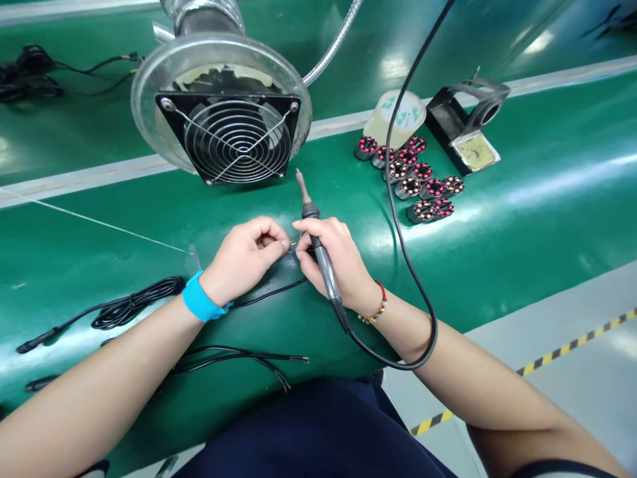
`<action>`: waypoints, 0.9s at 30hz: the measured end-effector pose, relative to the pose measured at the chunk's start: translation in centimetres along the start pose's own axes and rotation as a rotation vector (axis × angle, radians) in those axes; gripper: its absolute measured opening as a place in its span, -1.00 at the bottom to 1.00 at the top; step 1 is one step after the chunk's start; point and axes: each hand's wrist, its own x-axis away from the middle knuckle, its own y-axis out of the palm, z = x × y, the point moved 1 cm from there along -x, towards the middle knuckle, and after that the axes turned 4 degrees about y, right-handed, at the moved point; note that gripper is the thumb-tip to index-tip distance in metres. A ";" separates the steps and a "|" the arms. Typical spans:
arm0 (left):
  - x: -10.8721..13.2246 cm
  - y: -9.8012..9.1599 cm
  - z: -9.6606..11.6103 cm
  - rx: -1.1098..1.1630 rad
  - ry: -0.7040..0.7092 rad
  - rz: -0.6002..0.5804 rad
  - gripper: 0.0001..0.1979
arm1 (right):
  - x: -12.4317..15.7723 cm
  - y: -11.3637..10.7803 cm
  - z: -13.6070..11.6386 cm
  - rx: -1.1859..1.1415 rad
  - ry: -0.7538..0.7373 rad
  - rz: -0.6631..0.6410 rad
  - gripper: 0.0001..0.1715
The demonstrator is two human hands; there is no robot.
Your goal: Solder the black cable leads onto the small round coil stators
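My right hand (338,255) is closed round a soldering iron (326,265), its tip pointing up and away from me. The thumb and a finger of that hand also come together near the end of a black cable (273,291). Close on its left, my left hand (251,252) pinches a tiny brass-coloured piece (292,243), too small to make out well. A blue wrist strap (202,299) is on my left wrist. The iron's black cord (415,279) loops over my right forearm.
A fume extractor fan (243,146) hangs ahead of my hands. Several wound motor stators (423,189) stand right of it, near a soldering iron stand (462,126) and a translucent container (398,116). Coiled black cables (134,302) and stripped cable ends (249,354) lie nearer me.
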 end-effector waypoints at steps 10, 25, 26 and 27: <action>0.7 -0.1 0.1 -0.301 0.380 -0.109 -0.90 | 0.1 -0.3 0.2 -0.135 0.002 0.001 -0.53; 0.8 -0.4 0.1 -0.430 0.547 -0.094 -0.86 | -0.1 -0.6 0.1 -0.409 0.132 -0.051 -0.51; 0.8 -0.3 0.1 -0.406 0.510 -0.080 -0.86 | -0.1 -0.6 0.2 -0.413 0.132 -0.049 -0.51; 0.7 -0.3 0.1 -0.377 0.464 -0.068 -0.85 | -0.1 -0.7 0.3 -0.409 0.130 -0.048 -0.51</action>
